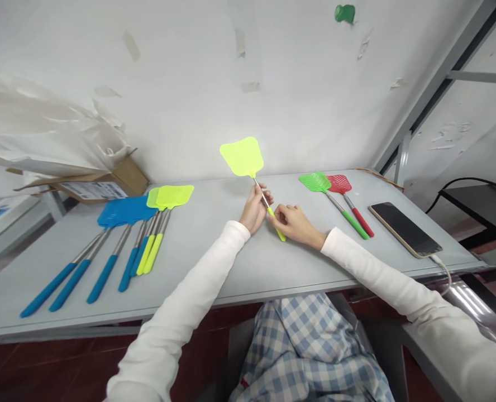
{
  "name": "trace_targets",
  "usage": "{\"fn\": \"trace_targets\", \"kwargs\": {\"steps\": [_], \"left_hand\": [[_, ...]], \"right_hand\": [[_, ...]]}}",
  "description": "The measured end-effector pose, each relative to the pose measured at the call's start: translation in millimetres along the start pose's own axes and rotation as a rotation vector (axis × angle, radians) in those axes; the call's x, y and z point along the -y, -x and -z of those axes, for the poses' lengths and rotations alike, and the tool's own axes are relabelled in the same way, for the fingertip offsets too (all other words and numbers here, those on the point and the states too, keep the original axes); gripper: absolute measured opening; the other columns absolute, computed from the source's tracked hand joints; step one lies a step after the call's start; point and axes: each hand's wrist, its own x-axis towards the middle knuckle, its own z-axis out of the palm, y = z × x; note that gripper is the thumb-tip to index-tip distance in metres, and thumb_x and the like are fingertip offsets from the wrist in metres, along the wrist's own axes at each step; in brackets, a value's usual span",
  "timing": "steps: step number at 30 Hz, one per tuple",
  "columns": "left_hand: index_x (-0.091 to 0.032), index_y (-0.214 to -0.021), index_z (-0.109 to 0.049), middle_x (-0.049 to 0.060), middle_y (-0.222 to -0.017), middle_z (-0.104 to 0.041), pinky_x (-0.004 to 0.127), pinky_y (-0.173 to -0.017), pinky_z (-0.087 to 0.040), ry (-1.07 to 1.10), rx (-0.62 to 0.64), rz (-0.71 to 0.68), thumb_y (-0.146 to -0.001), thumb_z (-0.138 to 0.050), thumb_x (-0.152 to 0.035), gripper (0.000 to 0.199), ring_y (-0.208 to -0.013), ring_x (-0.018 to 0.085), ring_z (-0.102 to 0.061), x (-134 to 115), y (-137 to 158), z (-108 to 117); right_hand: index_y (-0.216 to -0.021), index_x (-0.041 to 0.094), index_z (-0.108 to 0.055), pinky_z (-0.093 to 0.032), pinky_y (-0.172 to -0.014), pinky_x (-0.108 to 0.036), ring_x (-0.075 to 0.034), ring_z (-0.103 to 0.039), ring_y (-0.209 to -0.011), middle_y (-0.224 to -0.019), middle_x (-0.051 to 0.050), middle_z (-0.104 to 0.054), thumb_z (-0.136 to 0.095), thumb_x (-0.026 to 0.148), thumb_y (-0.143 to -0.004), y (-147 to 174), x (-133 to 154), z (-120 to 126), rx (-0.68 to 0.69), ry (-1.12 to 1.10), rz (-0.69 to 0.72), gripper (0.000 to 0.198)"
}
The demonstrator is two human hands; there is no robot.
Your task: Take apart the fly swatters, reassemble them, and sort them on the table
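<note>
In the head view, the yellow swatter (243,157) is held up over the counter (239,273), between the blue swatters (122,211) on the left and the green swatter (315,181) on the right. Its metal shaft (256,182) is gripped by the left hand (254,211); its handle (281,235) is pinched by the right hand (295,225). The shaft is apparently being adjusted or checked; next, a steady left grip and a controlled pull or push along the handle seem called for.

Gap btwn L fingers (257,195) & swatter pile (126,211); box (110,187) blocks back-L.
</note>
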Motion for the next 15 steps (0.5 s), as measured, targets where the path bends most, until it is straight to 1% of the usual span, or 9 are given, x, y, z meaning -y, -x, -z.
{"fn": "trace_targets", "kwargs": {"steps": [1, 3, 5, 8, 10, 11, 13, 15], "left_hand": [[-0.021, -0.094, -0.052, -0.001, -0.082, -0.052, 0.022, -0.079, -0.045, -0.098, 0.011, 0.008, -0.101, -0.037, -0.032, 0.020, -0.073, 0.009, -0.054, 2, -1, 2], [-0.019, -0.095, -0.059, 0.004, -0.092, -0.056, 0.027, -0.086, -0.045, -0.381, 0.030, -0.023, -0.099, -0.038, -0.030, 0.024, -0.084, 0.012, -0.056, 3, -1, 8], [-0.017, -0.097, -0.065, 0.008, -0.102, -0.057, 0.031, -0.093, -0.043, -0.718, 0.005, -0.131, -0.096, -0.041, -0.025, 0.025, -0.096, 0.017, -0.056, 0, 2, 17], [-0.015, -0.102, -0.067, 0.012, -0.107, -0.056, 0.038, -0.103, -0.039, -1.171, -0.102, -0.335, -0.090, -0.042, -0.017, 0.028, -0.106, 0.022, -0.054, -12, 16, 39], [-0.014, -0.104, -0.067, 0.014, -0.108, -0.055, 0.043, -0.104, -0.037, -1.435, -0.211, -0.396, -0.088, -0.043, -0.017, 0.029, -0.109, 0.027, -0.051, -24, 29, 59], [-0.013, -0.105, -0.066, 0.017, -0.110, -0.054, 0.046, -0.104, -0.036, -1.552, -0.299, -0.394, -0.087, -0.044, -0.019, 0.029, -0.111, 0.030, -0.050, -31, 37, 70], [-0.009, -0.112, -0.063, 0.022, -0.118, -0.051, 0.052, -0.101, -0.036, -1.731, -0.494, -0.341, -0.086, -0.047, -0.023, 0.034, -0.116, 0.037, -0.046, -45, 51, 92], [-0.007, -0.117, -0.059, 0.026, -0.124, -0.047, 0.056, -0.097, -0.036, -1.833, -0.673, -0.259, -0.085, -0.046, -0.027, 0.040, -0.118, 0.042, -0.044, -58, 65, 113]], "right_hand": [[-0.079, 0.020, -0.049, -0.032, -0.077, -0.028, -0.014, -0.052, -0.068, -0.069, 0.002, -0.057, -0.050, 0.036, -0.091, 1, -1, 2, 0.006, 0.012, -0.019, 0.020], [-0.077, 0.020, -0.049, -0.031, -0.078, -0.029, -0.015, -0.052, -0.068, -0.070, 0.001, -0.059, -0.052, 0.033, -0.087, 5, -3, 8, 0.003, 0.073, -0.064, 0.017], [-0.077, 0.019, -0.050, -0.030, -0.080, -0.030, -0.015, -0.053, -0.068, -0.071, 0.000, -0.060, -0.051, 0.031, -0.085, 11, -7, 16, 0.011, 0.154, -0.129, 0.014], [-0.076, 0.019, -0.052, -0.030, -0.081, -0.031, -0.016, -0.056, -0.068, -0.071, -0.002, -0.063, -0.047, 0.030, -0.087, 22, -21, 34, 0.073, 0.261, -0.230, 0.017], [-0.075, 0.018, -0.054, -0.030, -0.083, -0.032, -0.017, -0.058, -0.069, -0.071, -0.003, -0.065, -0.045, 0.031, -0.088, 29, -34, 47, 0.126, 0.323, -0.266, 0.020], [-0.076, 0.018, -0.056, -0.030, -0.083, -0.032, -0.018, -0.060, -0.070, -0.071, -0.004, -0.066, -0.045, 0.032, -0.088, 32, -41, 53, 0.153, 0.354, -0.274, 0.022], [-0.078, 0.017, -0.060, -0.032, -0.084, -0.034, -0.021, -0.062, -0.074, -0.074, -0.006, -0.068, -0.044, 0.034, -0.089, 38, -53, 64, 0.212, 0.419, -0.299, 0.026], [-0.084, 0.015, -0.064, -0.034, -0.082, -0.035, -0.025, -0.065, -0.080, -0.081, -0.010, -0.071, -0.043, 0.036, -0.090, 42, -62, 71, 0.252, 0.488, -0.361, 0.030]]}}
